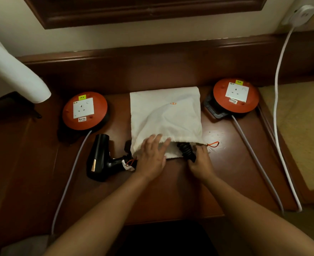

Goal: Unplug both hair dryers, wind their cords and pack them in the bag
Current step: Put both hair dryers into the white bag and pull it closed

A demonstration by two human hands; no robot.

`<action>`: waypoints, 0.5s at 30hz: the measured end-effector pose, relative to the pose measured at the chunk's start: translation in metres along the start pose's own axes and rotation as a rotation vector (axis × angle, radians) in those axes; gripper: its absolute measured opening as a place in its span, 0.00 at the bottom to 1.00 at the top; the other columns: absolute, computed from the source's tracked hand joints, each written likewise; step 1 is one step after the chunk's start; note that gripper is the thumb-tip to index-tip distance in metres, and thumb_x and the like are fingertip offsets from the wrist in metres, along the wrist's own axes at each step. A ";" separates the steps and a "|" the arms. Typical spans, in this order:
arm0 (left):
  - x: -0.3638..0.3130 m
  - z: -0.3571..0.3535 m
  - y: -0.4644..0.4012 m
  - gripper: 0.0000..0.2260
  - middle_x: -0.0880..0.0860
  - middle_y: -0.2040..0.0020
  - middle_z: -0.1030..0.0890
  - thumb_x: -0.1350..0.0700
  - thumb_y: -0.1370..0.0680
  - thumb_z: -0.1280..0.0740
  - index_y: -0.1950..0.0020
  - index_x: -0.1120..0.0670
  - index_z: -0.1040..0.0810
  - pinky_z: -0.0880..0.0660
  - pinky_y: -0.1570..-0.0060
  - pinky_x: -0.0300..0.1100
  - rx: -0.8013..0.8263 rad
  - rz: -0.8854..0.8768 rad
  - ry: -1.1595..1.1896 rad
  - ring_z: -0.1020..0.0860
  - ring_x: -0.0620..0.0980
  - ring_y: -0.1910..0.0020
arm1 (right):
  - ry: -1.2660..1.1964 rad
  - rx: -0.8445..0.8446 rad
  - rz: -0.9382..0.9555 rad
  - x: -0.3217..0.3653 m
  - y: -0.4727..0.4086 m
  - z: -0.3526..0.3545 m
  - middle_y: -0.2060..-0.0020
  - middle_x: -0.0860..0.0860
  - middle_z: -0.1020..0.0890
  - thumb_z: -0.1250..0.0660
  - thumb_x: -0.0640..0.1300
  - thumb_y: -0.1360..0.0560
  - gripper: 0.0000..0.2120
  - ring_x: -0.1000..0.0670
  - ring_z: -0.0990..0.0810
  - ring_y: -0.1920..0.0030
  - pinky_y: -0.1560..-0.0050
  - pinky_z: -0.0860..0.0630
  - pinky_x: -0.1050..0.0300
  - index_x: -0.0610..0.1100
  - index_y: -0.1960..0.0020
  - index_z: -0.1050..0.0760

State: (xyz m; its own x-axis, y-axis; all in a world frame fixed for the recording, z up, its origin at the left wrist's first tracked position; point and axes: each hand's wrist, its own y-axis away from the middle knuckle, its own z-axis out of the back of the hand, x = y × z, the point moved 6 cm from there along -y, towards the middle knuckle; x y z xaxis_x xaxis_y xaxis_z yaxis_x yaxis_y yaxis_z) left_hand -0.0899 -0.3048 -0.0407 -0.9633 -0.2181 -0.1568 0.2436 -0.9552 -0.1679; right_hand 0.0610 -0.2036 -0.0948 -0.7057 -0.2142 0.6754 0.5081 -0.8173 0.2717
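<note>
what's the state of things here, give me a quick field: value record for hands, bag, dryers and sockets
left hand: flat on the bag mouth, fingers straight
right hand: grips the coiled black cord at the bag opening
bag: white drawstring, lying flat on the wooden table
loose hair dryer: black, left of the bag, outside it
reel sockets: both without plugs

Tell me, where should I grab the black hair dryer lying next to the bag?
Probably grab the hair dryer by its handle, from above. The handle sticks out sideways toward the bag, narrower than the fat barrel, with its top side uncovered.
</note>
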 end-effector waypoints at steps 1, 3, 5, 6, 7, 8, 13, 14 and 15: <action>-0.008 -0.002 -0.007 0.33 0.56 0.35 0.31 0.54 0.34 0.24 0.32 0.50 0.32 0.30 0.39 0.54 -0.004 0.007 -0.005 0.35 0.57 0.35 | 0.037 -0.009 0.014 0.000 0.002 0.002 0.35 0.39 0.32 0.32 0.31 0.30 0.25 0.40 0.31 0.34 0.32 0.34 0.52 0.34 0.34 0.31; -0.017 -0.005 -0.022 0.32 0.56 0.38 0.27 0.54 0.36 0.23 0.35 0.49 0.30 0.28 0.44 0.52 -0.003 0.044 -0.015 0.33 0.56 0.39 | 0.227 -0.094 0.133 0.003 0.005 0.011 0.35 0.39 0.30 0.29 0.33 0.33 0.24 0.38 0.31 0.35 0.33 0.31 0.46 0.35 0.37 0.27; -0.019 -0.009 -0.035 0.29 0.55 0.43 0.24 0.56 0.39 0.22 0.40 0.49 0.27 0.28 0.50 0.49 0.001 0.051 -0.046 0.32 0.55 0.44 | 0.488 -0.194 0.248 0.006 0.010 0.016 0.35 0.41 0.30 0.25 0.40 0.37 0.25 0.39 0.33 0.36 0.38 0.30 0.41 0.40 0.40 0.23; -0.019 -0.011 -0.040 0.28 0.55 0.46 0.24 0.57 0.40 0.22 0.42 0.49 0.25 0.28 0.53 0.48 0.008 0.039 -0.070 0.32 0.54 0.47 | 0.549 -0.211 0.258 0.005 0.011 0.018 0.34 0.42 0.31 0.25 0.43 0.37 0.27 0.40 0.35 0.35 0.38 0.33 0.41 0.43 0.39 0.23; -0.018 -0.013 -0.045 0.25 0.54 0.48 0.23 0.58 0.40 0.22 0.45 0.50 0.23 0.29 0.55 0.47 0.016 0.023 -0.094 0.31 0.54 0.49 | 0.576 -0.230 0.269 0.004 0.012 0.020 0.31 0.42 0.33 0.26 0.45 0.37 0.27 0.40 0.37 0.34 0.37 0.38 0.41 0.46 0.39 0.24; -0.018 -0.016 -0.049 0.22 0.53 0.51 0.23 0.58 0.40 0.22 0.48 0.50 0.21 0.29 0.57 0.46 0.018 0.003 -0.118 0.30 0.53 0.52 | 0.586 -0.249 0.284 0.003 0.011 0.021 0.29 0.42 0.35 0.27 0.47 0.37 0.26 0.39 0.39 0.32 0.36 0.42 0.42 0.48 0.39 0.23; -0.023 -0.019 -0.055 0.17 0.52 0.54 0.21 0.54 0.37 0.21 0.52 0.52 0.21 0.30 0.58 0.46 0.023 -0.057 -0.146 0.26 0.53 0.53 | 0.578 -0.099 0.307 -0.001 -0.010 0.021 0.38 0.42 0.24 0.31 0.45 0.32 0.19 0.39 0.25 0.38 0.34 0.41 0.41 0.42 0.42 0.24; -0.023 -0.021 -0.055 0.22 0.54 0.49 0.21 0.51 0.37 0.22 0.46 0.51 0.23 0.30 0.54 0.48 0.034 -0.055 -0.149 0.27 0.54 0.49 | 0.556 -0.070 0.292 0.000 -0.014 0.022 0.42 0.43 0.21 0.32 0.44 0.31 0.17 0.41 0.22 0.43 0.37 0.37 0.44 0.41 0.43 0.24; -0.023 -0.024 -0.055 0.27 0.55 0.43 0.22 0.50 0.37 0.22 0.42 0.51 0.27 0.32 0.50 0.50 0.050 -0.056 -0.172 0.29 0.56 0.45 | 0.527 -0.056 0.281 0.001 -0.017 0.023 0.45 0.45 0.20 0.33 0.43 0.30 0.16 0.42 0.22 0.47 0.40 0.34 0.47 0.41 0.43 0.24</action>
State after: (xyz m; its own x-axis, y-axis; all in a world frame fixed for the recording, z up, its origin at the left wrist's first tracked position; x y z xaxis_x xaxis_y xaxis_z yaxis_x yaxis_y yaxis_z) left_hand -0.0789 -0.2425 -0.0510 -0.9814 -0.1911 0.0206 0.1872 -0.9747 -0.1223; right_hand 0.0633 -0.1778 -0.0831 -0.7051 -0.6511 0.2808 0.6941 -0.7147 0.0858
